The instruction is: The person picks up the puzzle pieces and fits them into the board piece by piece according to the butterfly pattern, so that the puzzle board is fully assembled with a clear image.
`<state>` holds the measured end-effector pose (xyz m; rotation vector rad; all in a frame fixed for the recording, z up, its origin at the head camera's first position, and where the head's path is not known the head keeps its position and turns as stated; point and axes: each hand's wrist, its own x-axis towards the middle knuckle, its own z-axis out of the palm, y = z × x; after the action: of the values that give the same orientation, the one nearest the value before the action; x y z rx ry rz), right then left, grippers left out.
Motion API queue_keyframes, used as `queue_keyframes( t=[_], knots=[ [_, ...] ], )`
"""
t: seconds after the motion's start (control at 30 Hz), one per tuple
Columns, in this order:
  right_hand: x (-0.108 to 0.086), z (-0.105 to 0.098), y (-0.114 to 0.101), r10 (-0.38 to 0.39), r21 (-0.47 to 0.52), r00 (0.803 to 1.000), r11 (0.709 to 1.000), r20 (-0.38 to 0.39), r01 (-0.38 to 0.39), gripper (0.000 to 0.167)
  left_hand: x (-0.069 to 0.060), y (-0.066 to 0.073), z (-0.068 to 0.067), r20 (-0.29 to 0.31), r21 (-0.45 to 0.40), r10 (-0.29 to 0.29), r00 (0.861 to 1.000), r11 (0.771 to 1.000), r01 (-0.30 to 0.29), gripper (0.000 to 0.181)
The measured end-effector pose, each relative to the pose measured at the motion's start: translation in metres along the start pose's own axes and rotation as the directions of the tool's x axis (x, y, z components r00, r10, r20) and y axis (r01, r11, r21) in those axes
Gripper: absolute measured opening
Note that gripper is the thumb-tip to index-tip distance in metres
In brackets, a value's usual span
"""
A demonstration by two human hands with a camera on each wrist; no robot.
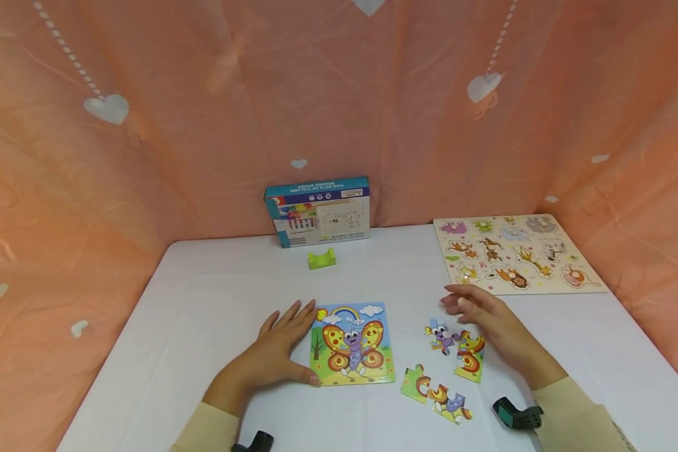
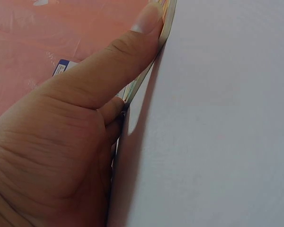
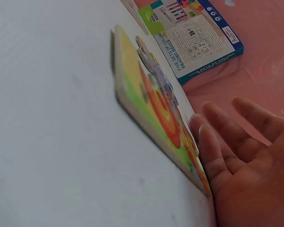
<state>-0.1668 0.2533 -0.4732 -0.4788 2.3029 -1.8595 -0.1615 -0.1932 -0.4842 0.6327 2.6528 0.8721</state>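
Observation:
A square butterfly picture board [image 1: 352,344] lies flat in the middle of the white table. My left hand [image 1: 279,348] rests along its left side, fingers spread, with the thumb by the near corner; in the left wrist view the thumb [image 2: 146,28] touches the board's edge. Right of the board lie loose jigsaw pieces: a butterfly-head piece [image 1: 442,337], a wing piece [image 1: 471,359], a green-cornered piece [image 1: 414,382] and a body piece [image 1: 451,405]. My right hand [image 1: 497,326] is beside the wing piece [image 3: 156,109], fingers loosely bent, holding nothing.
A blue and white cardboard box [image 1: 319,213] stands at the table's back edge, with a small green curved piece [image 1: 321,258] before it. An animal puzzle board [image 1: 514,254] lies at the back right. Orange cloth [image 1: 231,125] hangs around the table.

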Motion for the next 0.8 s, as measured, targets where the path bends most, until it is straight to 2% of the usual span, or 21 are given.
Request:
queue_keyframes(
  t=[0.17, 0.3, 0.4, 0.6, 0.8],
  knots=[
    [-0.001, 0.0, 0.005, 0.043, -0.179, 0.996, 0.983, 0.076, -0.028, 0.054, 0.0, 0.0, 0.0, 0.002, 0.0, -0.005, 1.0, 1.0, 0.005, 0.129],
    [-0.002, 0.0, 0.002, 0.071, -0.328, 0.987, 0.944, 0.146, -0.019, 0.065, 0.0, 0.0, 0.0, -0.001, 0.0, -0.003, 1.0, 1.0, 0.003, 0.129],
    [-0.003, 0.003, 0.001, 0.073, -0.393, 0.981, 0.92, 0.177, 0.002, 0.065, -0.001, 0.001, 0.0, -0.004, -0.005, 0.001, 1.0, 1.0, -0.001, 0.129],
    [-0.002, 0.01, -0.002, 0.072, -0.428, 0.986, 0.904, 0.151, -0.001, 0.044, -0.001, 0.001, 0.0, -0.01, 0.004, 0.022, 1.0, 1.0, -0.022, 0.13],
    [0.0, 0.017, -0.006, 0.053, -0.4, 0.993, 0.916, 0.11, -0.004, 0.035, -0.001, 0.0, -0.001, -0.002, 0.006, 0.024, 1.0, 1.0, -0.024, 0.129]
  ],
)
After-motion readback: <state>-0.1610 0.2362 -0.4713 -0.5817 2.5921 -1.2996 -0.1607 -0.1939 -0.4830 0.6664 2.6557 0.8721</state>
